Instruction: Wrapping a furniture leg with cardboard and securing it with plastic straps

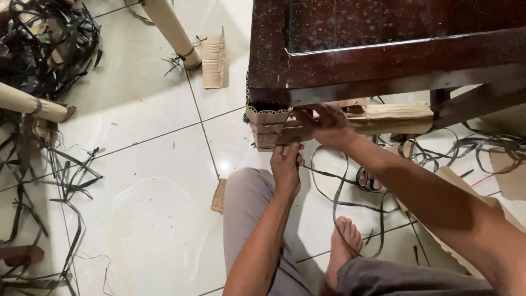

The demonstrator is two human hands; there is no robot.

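A dark polished wooden table (383, 44) stands over me, seen from above. Corrugated cardboard (268, 123) is wrapped around its near corner leg, and a cardboard-wrapped rail (394, 118) runs to the right under the top. My left hand (286, 164) reaches up from below and pinches the lower edge of the cardboard at the corner. My right hand (323, 123) lies across the wrapping just right of the corner, fingers pressed on it. Both hands touch the same cardboard piece.
Black plastic strapping (49, 49) lies tangled at the upper left and trails over the white tiled floor (148, 181). Two cardboard-wrapped legs (172, 30) lie at the left. Red-handled scissors (368, 180) and loose cardboard sheets (509, 170) lie at the right. My knee and bare foot (342, 246) are below.
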